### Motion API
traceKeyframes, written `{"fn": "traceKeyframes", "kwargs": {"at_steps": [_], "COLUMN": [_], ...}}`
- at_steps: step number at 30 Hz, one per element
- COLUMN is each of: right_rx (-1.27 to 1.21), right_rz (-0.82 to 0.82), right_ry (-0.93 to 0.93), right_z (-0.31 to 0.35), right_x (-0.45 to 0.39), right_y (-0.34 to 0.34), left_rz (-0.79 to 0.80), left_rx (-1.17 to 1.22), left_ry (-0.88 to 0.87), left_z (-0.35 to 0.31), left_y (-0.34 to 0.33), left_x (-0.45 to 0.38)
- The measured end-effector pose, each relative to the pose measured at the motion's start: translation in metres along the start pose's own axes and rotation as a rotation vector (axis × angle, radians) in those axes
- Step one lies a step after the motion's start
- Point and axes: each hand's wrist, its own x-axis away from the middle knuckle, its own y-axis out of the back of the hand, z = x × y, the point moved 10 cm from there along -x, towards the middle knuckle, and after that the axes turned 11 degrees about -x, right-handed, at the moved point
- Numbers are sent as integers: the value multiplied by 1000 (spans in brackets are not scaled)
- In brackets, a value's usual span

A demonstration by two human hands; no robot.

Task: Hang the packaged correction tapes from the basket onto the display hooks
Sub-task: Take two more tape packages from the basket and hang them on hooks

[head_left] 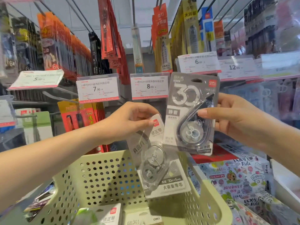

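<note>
Shop shelving fills the far side of our view, with rows of hooks [78, 15] reaching toward us and carded pens and refills hanging from them in tight files. Price tags [98, 88] stand along the front of the hook rail, one reading 7.90 and the next [149, 86] 8.00, with more tags to the left and right.

Our left hand [129, 120] pinches the top corner of a pale correction tape pack [159, 166], which hangs tilted over the far rim of the basket [103, 174]. Our right hand [233, 117] grips the right edge of a grey pack printed with a large 30 [191, 114], thumb across its front, fingers behind. This grey pack stands upright, its top slot just below the tag reading 6.00 [198, 62] and beside the 8.00 tag. The lower left edge of the grey pack overlaps the upper right of the pale one, so the two touch or nearly touch; we cannot tell which.

Near us, the pale green perforated basket holds more packs [107, 215] lying flat at its bottom. To the right of the basket lie sticker sheets [233, 181] with bright drawings. To the left, a red and yellow pack [76, 116] hangs on a lower hook.

Open room lies between our two forearms above the basket, and in the gap between the files of hanging goods behind the 8.00 tag.
</note>
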Motion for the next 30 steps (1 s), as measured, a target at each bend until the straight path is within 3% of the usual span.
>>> {"fn": "traceKeyframes", "kwargs": {"at_steps": [4,11,22,30], "right_rx": [-2,-26,3,-23], "right_rz": [7,-32,-194,-171], "right_ry": [-44,-54,-67,-84], "right_z": [-11,-15,-7,-2], "right_x": [10,29,39,32], "right_y": [-1,11,58,59], "left_rz": [2,9,96,75], "left_rx": [-13,-144,-226,-194], "left_ry": [16,-115,-36,-63], "left_z": [-5,-39,-59,-66], "left_y": [5,3,-6,1], "left_x": [-3,-7,-37,-37]}}
